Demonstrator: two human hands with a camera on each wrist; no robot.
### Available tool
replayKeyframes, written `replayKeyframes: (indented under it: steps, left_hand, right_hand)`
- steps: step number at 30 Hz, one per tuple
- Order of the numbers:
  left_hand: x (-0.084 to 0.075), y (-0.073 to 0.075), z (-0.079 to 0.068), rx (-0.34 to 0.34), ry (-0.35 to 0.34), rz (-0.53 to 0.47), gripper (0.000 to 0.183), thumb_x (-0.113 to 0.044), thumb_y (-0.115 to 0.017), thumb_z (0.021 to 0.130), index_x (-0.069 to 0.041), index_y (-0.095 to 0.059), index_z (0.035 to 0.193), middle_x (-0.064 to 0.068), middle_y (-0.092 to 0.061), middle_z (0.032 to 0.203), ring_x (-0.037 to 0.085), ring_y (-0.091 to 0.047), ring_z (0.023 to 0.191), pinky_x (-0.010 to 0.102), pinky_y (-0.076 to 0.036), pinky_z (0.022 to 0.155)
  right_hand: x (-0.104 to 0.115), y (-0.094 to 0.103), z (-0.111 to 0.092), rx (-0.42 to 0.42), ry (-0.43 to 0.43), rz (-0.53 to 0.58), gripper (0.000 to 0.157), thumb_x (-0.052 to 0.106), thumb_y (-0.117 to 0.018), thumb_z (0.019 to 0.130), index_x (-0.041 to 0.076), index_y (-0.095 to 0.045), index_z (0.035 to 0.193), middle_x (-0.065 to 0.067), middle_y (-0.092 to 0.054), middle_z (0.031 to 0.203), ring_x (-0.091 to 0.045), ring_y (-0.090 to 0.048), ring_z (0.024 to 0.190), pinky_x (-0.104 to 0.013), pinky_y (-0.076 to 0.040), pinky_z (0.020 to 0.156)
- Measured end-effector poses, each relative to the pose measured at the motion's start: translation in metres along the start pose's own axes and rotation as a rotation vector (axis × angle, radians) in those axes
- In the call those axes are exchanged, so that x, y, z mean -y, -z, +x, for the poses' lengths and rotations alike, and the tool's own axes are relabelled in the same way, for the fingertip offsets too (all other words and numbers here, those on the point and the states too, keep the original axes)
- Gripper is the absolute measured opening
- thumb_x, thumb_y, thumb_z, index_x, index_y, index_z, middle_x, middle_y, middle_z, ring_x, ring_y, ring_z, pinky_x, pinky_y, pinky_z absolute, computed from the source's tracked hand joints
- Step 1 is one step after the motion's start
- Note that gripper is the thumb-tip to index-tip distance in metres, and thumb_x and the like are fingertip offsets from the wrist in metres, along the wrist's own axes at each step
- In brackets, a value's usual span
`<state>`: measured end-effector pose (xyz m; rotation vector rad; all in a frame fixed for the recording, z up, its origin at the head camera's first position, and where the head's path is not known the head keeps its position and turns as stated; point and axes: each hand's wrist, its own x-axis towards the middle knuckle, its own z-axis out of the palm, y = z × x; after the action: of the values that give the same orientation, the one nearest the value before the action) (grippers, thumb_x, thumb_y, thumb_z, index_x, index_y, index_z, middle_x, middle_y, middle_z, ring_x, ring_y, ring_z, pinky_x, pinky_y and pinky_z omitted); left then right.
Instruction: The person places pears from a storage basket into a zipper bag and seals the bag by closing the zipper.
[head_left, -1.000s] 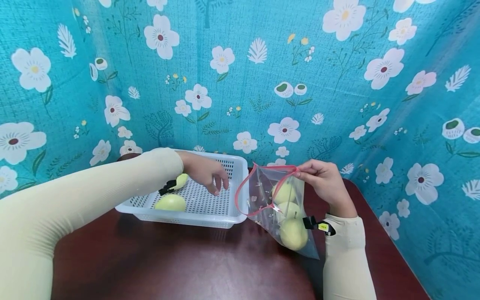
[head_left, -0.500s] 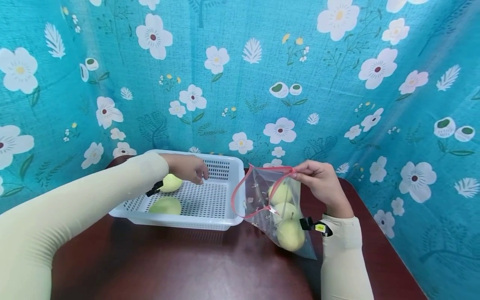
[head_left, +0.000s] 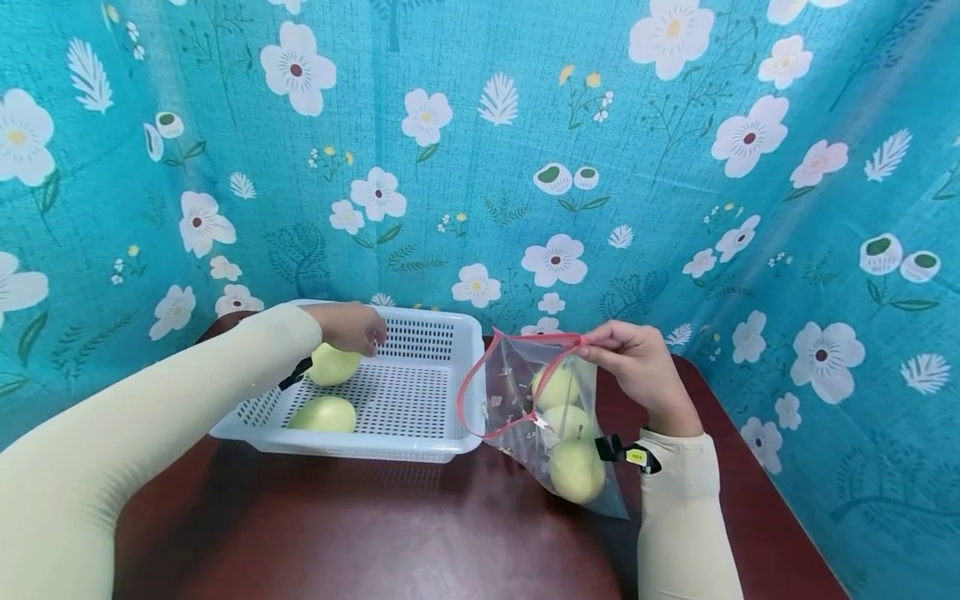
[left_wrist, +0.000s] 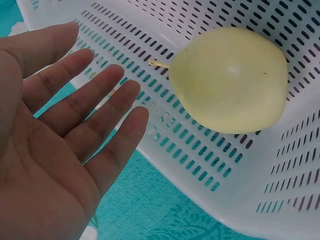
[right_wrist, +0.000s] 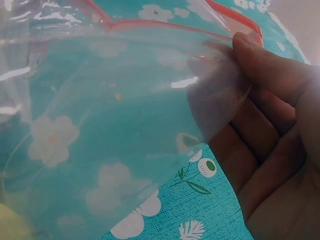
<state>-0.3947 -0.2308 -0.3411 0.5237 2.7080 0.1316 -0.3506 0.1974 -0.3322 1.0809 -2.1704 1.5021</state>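
Five pears show in all: two in the one white basket [head_left: 408, 448] and three, stacked one above another, in the one clear zip bag [head_left: 512, 379]. The basket sits on the dark red-brown table [head_left: 375, 533], and the bag is just beside it, on the basket's right; whether the two touch I cannot tell. In the basket, the rear pear [head_left: 333, 367] lies at the left end and the front pear [head_left: 326, 414] by the near wall. In the bag, the top pear [head_left: 557, 385] and middle pear [head_left: 564, 422] are partly hidden by folds, while the bottom pear [head_left: 577, 471] shows most clearly.

The left hand [head_left: 348, 327] is over the basket's left part, above the rear pear. Its fingers [left_wrist: 122, 150] are nearly straight and spread wide — they hold nothing, and a gap shows between the fingertips and a pear whose stem [left_wrist: 159, 63] points toward them.

The right hand [head_left: 633, 358] pinches the bag's rim by the red trim [head_left: 540, 337], thumb and forefinger narrowed to the thickness of the film. The bag's mouth gapes toward the basket, its white slider [head_left: 540, 420] on the near side. Blue flowered cloth [head_left: 450, 183] hangs behind the table.
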Motion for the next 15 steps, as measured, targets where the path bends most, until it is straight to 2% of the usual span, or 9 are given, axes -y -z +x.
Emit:
replayKeyframes:
  steps: [4, 10, 15]
  left_hand:
    - [0.005, -0.002, 0.003, -0.016, 0.031, -0.012, 0.030, -0.021, -0.065, 0.094, -0.010, -0.066, 0.122, 0.006, -0.065, 0.115, 0.025, -0.060, 0.108, 0.042, -0.050, 0.087]
    - [0.008, -0.005, 0.005, -0.031, 0.034, -0.006, 0.030, -0.020, -0.066, 0.093, -0.006, -0.067, 0.119, 0.009, -0.066, 0.113, 0.027, -0.061, 0.106, 0.044, -0.050, 0.087]
    - [0.012, -0.008, 0.007, -0.014, 0.025, -0.004, 0.035, -0.020, -0.067, 0.093, -0.004, -0.064, 0.124, 0.009, -0.064, 0.117, 0.027, -0.060, 0.108, 0.043, -0.049, 0.088]
  right_hand:
    - [0.000, 0.000, 0.000, 0.003, 0.006, -0.002, 0.012, -0.011, -0.068, 0.084, -0.003, -0.073, 0.092, -0.008, -0.073, 0.087, -0.017, -0.062, 0.080, -0.027, -0.050, 0.060]
    - [0.000, 0.001, 0.000, -0.007, 0.002, -0.025, 0.011, -0.009, -0.069, 0.085, -0.001, -0.073, 0.091, -0.007, -0.072, 0.084, -0.017, -0.060, 0.078, -0.025, -0.049, 0.060]
    - [0.000, 0.001, -0.001, -0.008, -0.005, -0.033, 0.011, -0.008, -0.069, 0.085, -0.001, -0.074, 0.091, -0.008, -0.072, 0.084, -0.018, -0.060, 0.078, -0.025, -0.048, 0.058]
